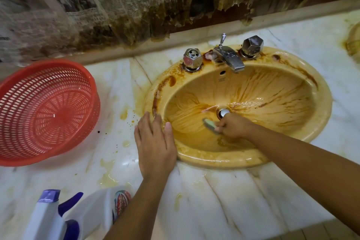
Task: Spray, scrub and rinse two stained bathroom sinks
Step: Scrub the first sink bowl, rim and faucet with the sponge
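Note:
An oval sink (321, 91) set in a marble counter is stained orange-brown, with wet streaks running toward its chrome drain (223, 113). My right hand (233, 125) is inside the basin just below the drain and grips a green scrub sponge (210, 125) pressed against the bowl. My left hand (154, 142) lies flat with straight fingers on the sink's left rim and the counter. A white spray bottle (93, 212) with a purple trigger lies on the counter at the bottom left. A second stained sink (353, 43) shows at the right edge.
A red plastic basket (46, 111) sits tilted on the counter (243, 197) to the left. A chrome faucet (229, 56) with two faceted knobs stands at the sink's back. Stained newspaper (116, 6) covers the wall behind. Brown drips mark the marble near the sink.

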`<act>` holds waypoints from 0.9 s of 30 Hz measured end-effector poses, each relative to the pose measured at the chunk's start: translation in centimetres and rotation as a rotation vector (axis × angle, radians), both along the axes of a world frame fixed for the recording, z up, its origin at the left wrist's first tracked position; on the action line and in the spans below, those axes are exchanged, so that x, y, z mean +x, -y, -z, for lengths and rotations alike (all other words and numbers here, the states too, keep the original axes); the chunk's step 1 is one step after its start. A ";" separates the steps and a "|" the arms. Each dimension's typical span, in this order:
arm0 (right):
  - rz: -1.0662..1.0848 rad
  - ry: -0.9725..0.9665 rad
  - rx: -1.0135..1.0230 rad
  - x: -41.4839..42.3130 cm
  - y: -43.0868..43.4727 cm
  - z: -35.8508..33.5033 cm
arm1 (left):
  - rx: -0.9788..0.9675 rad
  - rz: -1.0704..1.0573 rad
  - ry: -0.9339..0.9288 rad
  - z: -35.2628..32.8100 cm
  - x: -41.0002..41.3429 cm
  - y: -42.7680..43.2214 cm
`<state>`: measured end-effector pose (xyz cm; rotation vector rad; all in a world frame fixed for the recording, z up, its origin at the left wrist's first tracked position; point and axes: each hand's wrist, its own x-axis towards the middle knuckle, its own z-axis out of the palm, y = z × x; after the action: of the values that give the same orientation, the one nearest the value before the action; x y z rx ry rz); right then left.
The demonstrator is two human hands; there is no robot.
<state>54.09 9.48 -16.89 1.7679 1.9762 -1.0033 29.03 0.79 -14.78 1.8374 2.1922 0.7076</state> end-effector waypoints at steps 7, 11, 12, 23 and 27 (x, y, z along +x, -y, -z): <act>-0.083 -0.387 -0.124 -2.8 2.1 -1.4 | -0.007 -0.002 -0.016 0.2 0.1 -0.1; -0.181 0.017 -0.079 1.3 0.7 -1.2 | -0.011 -0.002 -0.013 0.3 -0.1 -0.1; -0.210 -0.016 -0.116 0.9 0.9 -1.9 | -0.010 -0.002 -0.010 0.3 -0.1 -0.1; -0.093 -0.286 0.210 0.8 5.5 -6.9 | -0.073 0.012 0.290 -2.0 0.8 1.7; 0.156 -0.593 0.341 1.8 8.0 -7.9 | 0.076 0.121 0.219 -4.1 4.0 4.0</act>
<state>55.88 1.49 -8.98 1.9881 2.5150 -1.4458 32.99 -3.16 -10.64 1.8128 1.9254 0.9293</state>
